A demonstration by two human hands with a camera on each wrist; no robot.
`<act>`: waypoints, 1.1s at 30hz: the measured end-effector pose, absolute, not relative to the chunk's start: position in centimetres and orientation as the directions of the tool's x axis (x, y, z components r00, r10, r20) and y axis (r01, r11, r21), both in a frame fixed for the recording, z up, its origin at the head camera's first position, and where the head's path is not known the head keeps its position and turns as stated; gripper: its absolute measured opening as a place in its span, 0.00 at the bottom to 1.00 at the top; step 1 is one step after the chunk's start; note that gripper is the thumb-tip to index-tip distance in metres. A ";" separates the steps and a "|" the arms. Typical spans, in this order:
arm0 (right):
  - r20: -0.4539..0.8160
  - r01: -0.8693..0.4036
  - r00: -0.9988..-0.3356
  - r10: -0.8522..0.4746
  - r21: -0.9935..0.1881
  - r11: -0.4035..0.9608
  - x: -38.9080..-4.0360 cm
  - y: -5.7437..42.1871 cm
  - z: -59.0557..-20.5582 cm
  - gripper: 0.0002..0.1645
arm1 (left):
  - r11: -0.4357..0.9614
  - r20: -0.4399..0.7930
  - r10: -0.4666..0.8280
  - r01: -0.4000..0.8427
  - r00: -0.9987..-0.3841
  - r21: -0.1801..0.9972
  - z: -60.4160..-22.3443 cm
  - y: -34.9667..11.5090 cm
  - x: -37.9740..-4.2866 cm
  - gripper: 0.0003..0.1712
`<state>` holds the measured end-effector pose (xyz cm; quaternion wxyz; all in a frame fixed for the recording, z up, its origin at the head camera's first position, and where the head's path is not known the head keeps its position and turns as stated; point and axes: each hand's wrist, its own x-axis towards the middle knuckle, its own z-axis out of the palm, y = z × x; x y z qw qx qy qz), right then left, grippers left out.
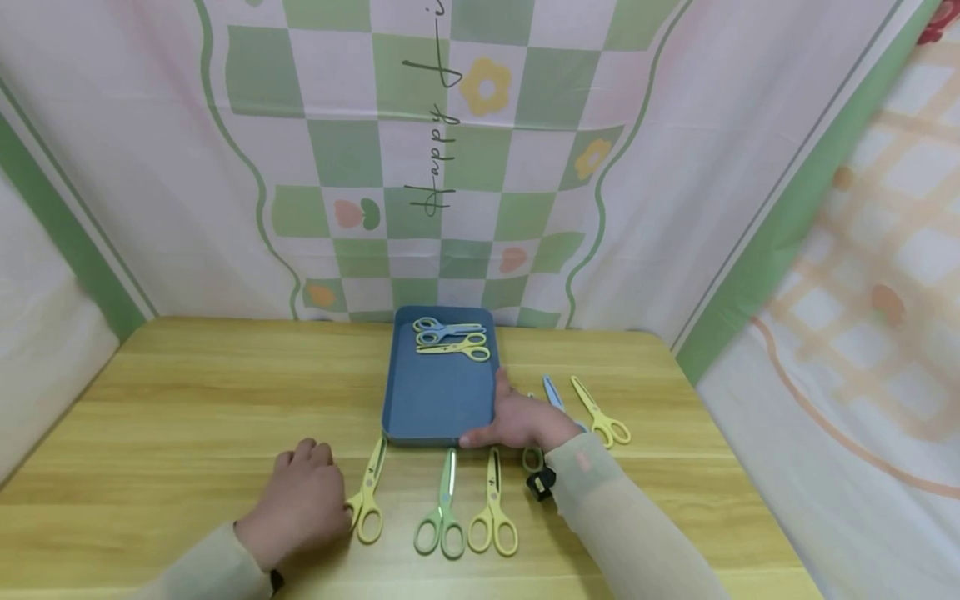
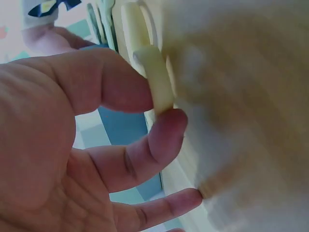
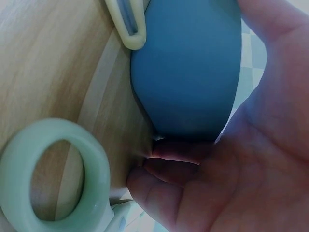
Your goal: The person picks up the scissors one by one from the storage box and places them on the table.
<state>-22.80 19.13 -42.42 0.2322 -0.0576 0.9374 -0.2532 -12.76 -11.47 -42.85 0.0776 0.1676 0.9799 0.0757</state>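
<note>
My left hand [image 1: 300,504] pinches a handle loop of the yellow scissors [image 2: 161,82] between thumb and finger, low over the table. The blades of these scissors point toward the front left corner of a blue tray [image 1: 438,400]. My right hand [image 1: 521,421] holds the tray's front right corner, thumb on the front edge and fingers along the right side. Inside the tray, near its far end, lie blue scissors [image 1: 450,333] and yellow scissors [image 1: 477,353]. Green scissors [image 1: 446,508] and another yellow pair [image 1: 492,508] lie in front of the tray.
More yellow scissors [image 1: 600,414] and a blue pair [image 1: 552,392] lie right of the tray, the blue one partly behind my right hand. A green handle loop [image 3: 96,169] shows close to the right wrist. A patterned curtain [image 1: 420,167] hangs behind the wooden table [image 1: 225,392].
</note>
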 end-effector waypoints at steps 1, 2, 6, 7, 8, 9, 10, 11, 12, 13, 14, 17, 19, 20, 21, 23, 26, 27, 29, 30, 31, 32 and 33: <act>-0.407 0.010 -0.885 -0.226 -0.502 0.865 -22.8 19.1 -42.4 0.87 | 0.931 -0.123 0.345 0.323 -0.930 0.172 -42.9 -11.4 -12.6 0.15; -0.406 0.012 -0.886 -0.225 -0.504 0.863 -22.8 19.2 -42.4 0.87 | 0.930 -0.121 0.349 0.327 -0.929 0.170 -42.9 -11.3 -12.4 0.16; -0.400 0.015 -0.889 -0.223 -0.512 0.859 -22.8 19.2 -42.5 0.88 | 0.927 -0.107 0.360 0.341 -0.927 0.156 -43.1 -11.1 -11.9 0.16; -0.397 0.014 -0.890 -0.223 -0.514 0.858 -22.8 19.2 -42.5 0.88 | 0.926 -0.105 0.362 0.345 -0.926 0.156 -43.1 -11.0 -11.8 0.17; -0.394 0.013 -0.891 -0.224 -0.515 0.857 -22.8 19.2 -42.5 0.88 | 0.925 -0.103 0.365 0.347 -0.925 0.157 -43.1 -10.9 -11.7 0.17; -0.394 0.012 -0.891 -0.225 -0.516 0.857 -22.8 19.2 -42.5 0.88 | 0.924 -0.101 0.368 0.350 -0.924 0.155 -43.1 -10.8 -11.6 0.17; -0.393 0.011 -0.891 -0.226 -0.516 0.857 -22.8 19.2 -42.5 0.88 | 0.922 -0.099 0.372 0.355 -0.923 0.157 -43.1 -10.7 -11.5 0.18; -0.394 0.011 -0.891 -0.227 -0.517 0.856 -22.9 19.2 -42.5 0.88 | 0.920 -0.100 0.376 0.359 -0.921 0.154 -43.2 -10.6 -11.4 0.18; -0.395 0.012 -0.890 -0.227 -0.518 0.855 -22.9 19.2 -42.5 0.89 | 0.919 -0.099 0.380 0.364 -0.920 0.151 -43.2 -10.5 -11.3 0.18; -0.397 0.012 -0.889 -0.227 -0.517 0.856 -22.9 19.2 -42.4 0.89 | 0.918 -0.097 0.385 0.369 -0.918 0.147 -43.2 -10.4 -11.2 0.18; -0.398 0.012 -0.889 -0.227 -0.516 0.856 -22.9 19.2 -42.4 0.89 | 0.916 -0.094 0.389 0.375 -0.916 0.143 -43.3 -10.3 -11.2 0.18; -0.396 0.008 -0.889 -0.230 -0.517 0.856 -22.9 19.2 -42.4 0.89 | 0.911 -0.087 0.401 0.387 -0.912 0.143 -43.4 -9.9 -11.1 0.17; -0.392 0.004 -0.890 -0.233 -0.518 0.855 -22.9 19.2 -42.5 0.88 | 0.908 -0.085 0.407 0.392 -0.910 0.147 -43.4 -9.7 -11.1 0.16; -0.390 0.004 -0.891 -0.233 -0.520 0.854 -22.9 19.2 -42.5 0.88 | 0.906 -0.085 0.409 0.394 -0.909 0.153 -43.4 -9.6 -11.0 0.15; -0.390 0.004 -0.891 -0.234 -0.520 0.854 -22.9 19.2 -42.5 0.88 | 0.905 -0.084 0.411 0.396 -0.908 0.157 -43.4 -9.4 -11.0 0.14; -0.391 0.006 -0.890 -0.233 -0.522 0.853 -22.9 19.3 -42.5 0.89 | 0.903 -0.081 0.416 0.400 -0.906 0.160 -43.5 -9.2 -11.0 0.14; -0.396 0.010 -0.888 -0.233 -0.524 0.852 -22.9 19.3 -42.6 0.89 | 0.899 -0.057 0.419 0.405 -0.906 0.165 -43.4 -9.1 -10.9 0.08; -0.397 0.010 -0.888 -0.233 -0.524 0.852 -22.9 19.3 -42.6 0.89 | 0.897 -0.044 0.423 0.412 -0.905 0.164 -43.4 -9.1 -10.9 0.06; -0.398 0.009 -0.887 -0.234 -0.522 0.853 -22.9 19.3 -42.6 0.89 | 0.884 -0.013 0.447 0.439 -0.895 0.164 -43.3 -9.2 -10.9 0.10; -0.398 0.007 -0.887 -0.235 -0.520 0.854 -22.9 19.3 -42.5 0.89 | 0.872 0.002 0.467 0.461 -0.884 0.167 -43.3 -9.3 -10.9 0.13; -0.398 0.005 -0.887 -0.236 -0.518 0.855 -22.8 19.3 -42.5 0.89 | 0.858 0.008 0.491 0.485 -0.871 0.171 -43.2 -9.4 -10.9 0.19; -0.399 0.004 -0.886 -0.235 -0.515 0.857 -22.8 19.2 -42.5 0.89 | 0.840 0.011 0.520 0.514 -0.854 0.173 -43.1 -9.5 -10.9 0.24; -0.400 0.004 -0.886 -0.234 -0.511 0.860 -22.8 19.2 -42.5 0.89 | 0.820 0.003 0.553 0.545 -0.833 0.174 -43.1 -9.6 -10.9 0.28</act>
